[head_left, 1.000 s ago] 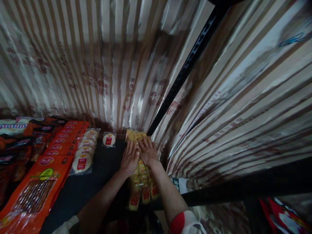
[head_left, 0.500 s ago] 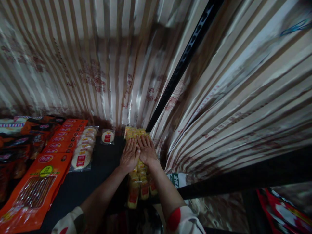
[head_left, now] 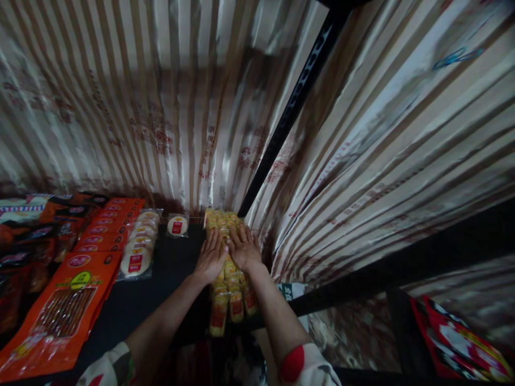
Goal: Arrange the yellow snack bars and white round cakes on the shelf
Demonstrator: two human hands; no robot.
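Two bare hands lie on rows of yellow packs [head_left: 231, 279] at the right end of a black shelf [head_left: 173, 262], close by a dark post [head_left: 277, 134]. The left hand [head_left: 211, 257] and right hand [head_left: 244, 249] are both open, palms down and fingers stretched toward the back, resting on top of the packs rather than closing around them. The thumbs come close together over the middle of the rows (whether they touch, one cannot tell). The packs run in clear wrapping from the rear of the shelf to its front, with red labels at the near ends, where the leftmost column juts out farthest toward the person. To the left of the hands, a lone cake [head_left: 177, 226], round and pale with a red label, lies near the back; beside it, more cakes [head_left: 139, 246] overlap in a row, next to a line of orange bags [head_left: 96, 241]. Darker bags [head_left: 28, 241], blurred in the dim light, fill the far left. Striped sheeting [head_left: 193, 80] rises behind the shelf and along the right side, where a blue cord [head_left: 456, 57] shows high up. At lower right, a red package [head_left: 458, 343] sits below a dark beam [head_left: 402, 271]
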